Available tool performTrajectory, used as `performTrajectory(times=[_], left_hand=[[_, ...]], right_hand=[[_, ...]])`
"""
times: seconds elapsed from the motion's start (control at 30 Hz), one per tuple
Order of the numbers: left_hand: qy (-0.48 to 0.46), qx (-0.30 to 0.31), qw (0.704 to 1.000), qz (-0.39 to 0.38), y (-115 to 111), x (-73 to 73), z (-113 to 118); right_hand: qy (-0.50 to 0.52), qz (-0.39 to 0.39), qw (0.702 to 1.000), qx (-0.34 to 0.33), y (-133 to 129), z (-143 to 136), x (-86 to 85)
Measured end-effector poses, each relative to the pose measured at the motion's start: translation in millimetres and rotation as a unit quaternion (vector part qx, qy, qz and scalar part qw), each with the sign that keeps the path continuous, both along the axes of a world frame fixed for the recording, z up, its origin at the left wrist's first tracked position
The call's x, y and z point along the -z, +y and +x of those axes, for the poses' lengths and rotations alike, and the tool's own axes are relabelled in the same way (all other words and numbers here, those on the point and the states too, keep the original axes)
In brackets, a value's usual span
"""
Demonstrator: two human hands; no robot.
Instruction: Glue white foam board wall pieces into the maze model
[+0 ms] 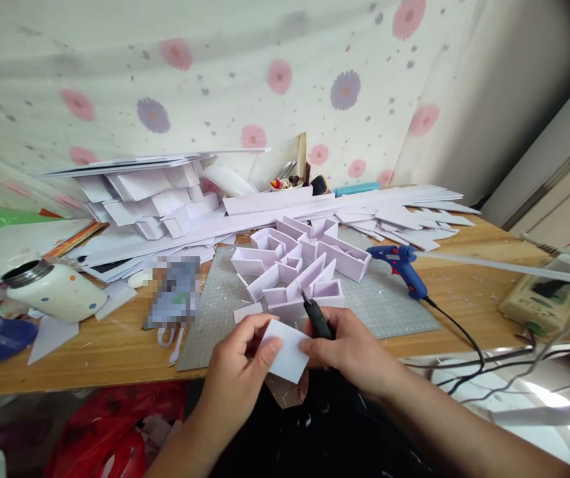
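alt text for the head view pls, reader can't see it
Two hands hold a white card at the desk edge: left hand pinches it, right hand also grips a black knife. Behind, a foam-board model sits on a cutting mat, a blue glue gun to its right.

Small white card (pixel 287 348), black knife (pixel 319 320)

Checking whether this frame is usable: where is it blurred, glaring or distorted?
Head view: the card piece between left hand and right hand is sharp; a pixelated patch hides something on the table; glare washes out the lower right corner; the edges bend and smear, with dark vignetting at upper right.
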State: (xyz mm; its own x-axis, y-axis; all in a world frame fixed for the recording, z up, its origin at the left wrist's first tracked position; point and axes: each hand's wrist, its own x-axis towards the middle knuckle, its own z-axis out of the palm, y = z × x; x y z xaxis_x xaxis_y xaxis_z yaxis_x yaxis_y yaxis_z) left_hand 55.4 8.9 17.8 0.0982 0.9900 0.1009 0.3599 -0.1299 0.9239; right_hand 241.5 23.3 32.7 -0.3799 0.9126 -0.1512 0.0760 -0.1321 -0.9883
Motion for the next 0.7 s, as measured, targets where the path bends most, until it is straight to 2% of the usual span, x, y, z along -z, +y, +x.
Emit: performTrajectory(times=[0.1, 0.17, 0.2, 0.27, 0.33, 0.4, 0.47, 0.57, 0.63, 0.7], left_hand=[[0.017, -0.009, 1.0, 0.011, -4, 9.6, 2], [-0.007, -0.023, 0.999, -0.024, -8, 11.6, -1], [-0.024, -0.04, 0.998, -0.038, -10, 11.5, -3], [-0.048, -0.072, 0.995, -0.049, -13, 10.5, -9], [-0.051, -0.061, 0.995, -0.061, -15, 11.0, -13], [-0.02, 0.005, 0.997, -0.068, -16, 14.3, -13], [0.029, 0.103, 0.993, -0.044, -16, 19.8, -7], [0.078, 0.226, 0.971, 0.014, -14, 27.9, 7], [0.089, 0.253, 0.963, 0.029, -11, 30.4, 15], [0.102, 0.244, 0.964, 0.023, -7, 29.6, 20]], right_hand=[[-0.063, 0.052, 0.997, -0.004, 3, 4, -2.4], [-0.155, 0.148, 0.976, -0.032, 8, 12, -8.9], [-0.222, 0.211, 0.951, -0.044, 11, 19, -12.6], [-0.364, 0.314, 0.874, -0.06, 17, 32, -18.0], [-0.453, 0.369, 0.806, -0.092, 21, 43, -16.8], [-0.495, 0.415, 0.755, -0.111, 21, 49, -6.5], [-0.504, 0.465, 0.723, -0.092, 20, 49, 10.8], [-0.46, 0.521, 0.719, -0.021, 21, 45, 36.8], [-0.429, 0.544, 0.721, 0.014, 20, 46, 44.7], [-0.385, 0.578, 0.719, 0.036, 11, 55, 42.1]])
